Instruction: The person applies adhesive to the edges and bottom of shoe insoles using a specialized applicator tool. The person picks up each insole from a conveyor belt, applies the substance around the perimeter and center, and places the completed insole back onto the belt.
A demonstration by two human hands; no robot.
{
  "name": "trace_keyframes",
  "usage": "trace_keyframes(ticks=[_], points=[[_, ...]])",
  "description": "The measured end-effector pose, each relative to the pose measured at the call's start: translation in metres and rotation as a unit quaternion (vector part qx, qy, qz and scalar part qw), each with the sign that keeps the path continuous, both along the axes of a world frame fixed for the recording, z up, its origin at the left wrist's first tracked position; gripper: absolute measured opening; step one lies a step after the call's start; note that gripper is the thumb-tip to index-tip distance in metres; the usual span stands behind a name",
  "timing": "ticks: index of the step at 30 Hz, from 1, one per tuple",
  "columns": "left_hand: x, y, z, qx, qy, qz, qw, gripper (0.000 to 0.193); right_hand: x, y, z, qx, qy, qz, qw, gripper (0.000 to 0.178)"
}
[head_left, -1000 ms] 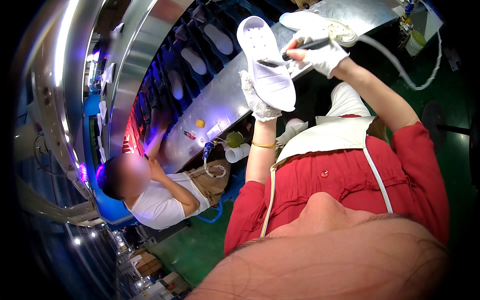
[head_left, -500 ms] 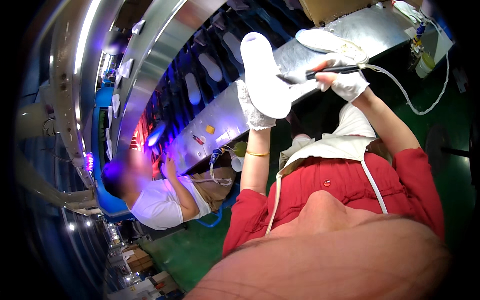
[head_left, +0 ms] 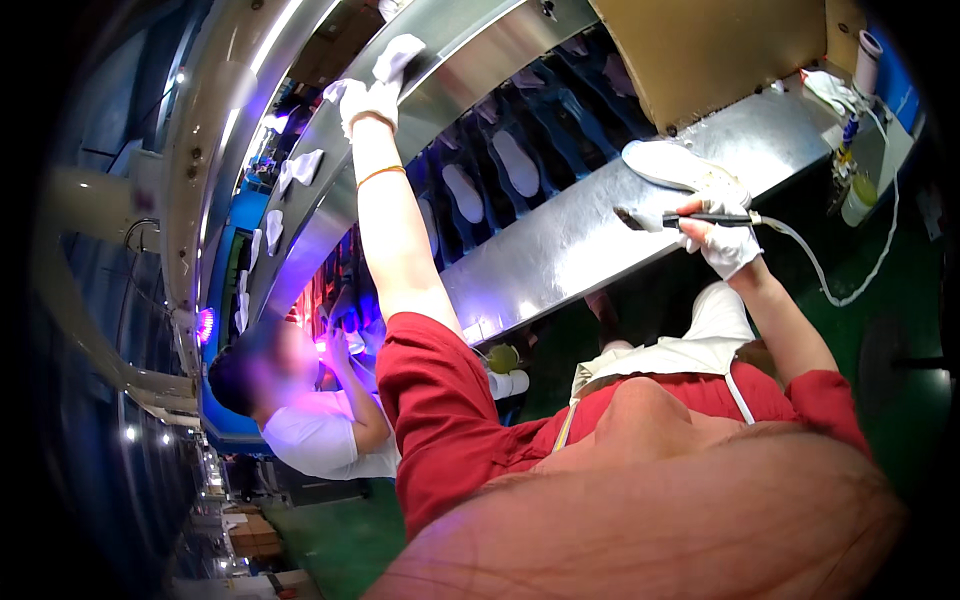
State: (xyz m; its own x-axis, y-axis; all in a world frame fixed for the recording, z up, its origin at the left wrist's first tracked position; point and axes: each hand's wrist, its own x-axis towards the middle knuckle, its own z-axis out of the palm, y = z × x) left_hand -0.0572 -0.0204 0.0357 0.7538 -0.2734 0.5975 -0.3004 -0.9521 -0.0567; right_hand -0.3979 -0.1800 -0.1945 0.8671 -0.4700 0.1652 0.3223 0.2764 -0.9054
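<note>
Head view: nearest, at six o'clock, the wearer's red short-sleeved shirt (head_left: 450, 420) and white apron (head_left: 660, 360) fill the lower frame. At three o'clock the gloved right hand (head_left: 722, 238) is clenched around a slim black pen-like tool (head_left: 690, 219) trailing a pale hose (head_left: 840, 270), its tip over the brushed steel workbench (head_left: 560, 260); a white shoe (head_left: 670, 165) lies just beside that hand. At nine o'clock a co-worker in a white shirt (head_left: 320, 445) sits by violet light. Farther, blue conveyor trays (head_left: 530, 150) carry white soles. At twelve o'clock the raised gloved left hand (head_left: 368, 98) grips a white shoe piece (head_left: 397, 55) on the upper rail; the forearm crosses the trays.
</note>
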Motion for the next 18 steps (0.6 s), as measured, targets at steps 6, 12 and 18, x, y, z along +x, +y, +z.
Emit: trace_keyframes(ticks=[6,12,18], points=[[0.079,0.079,-0.033,-0.187,-0.016,-0.023,0.982,0.021,0.007,0.005,0.000,0.004,0.039,0.047,0.998,0.016],[0.109,0.137,-0.013,-0.028,-0.017,0.168,0.985,0.047,0.023,0.006,-0.015,-0.008,0.041,0.025,0.999,0.016],[0.158,0.191,-0.026,-0.068,0.036,0.108,0.991,0.073,0.041,0.016,-0.024,0.007,0.035,0.061,0.998,0.016]])
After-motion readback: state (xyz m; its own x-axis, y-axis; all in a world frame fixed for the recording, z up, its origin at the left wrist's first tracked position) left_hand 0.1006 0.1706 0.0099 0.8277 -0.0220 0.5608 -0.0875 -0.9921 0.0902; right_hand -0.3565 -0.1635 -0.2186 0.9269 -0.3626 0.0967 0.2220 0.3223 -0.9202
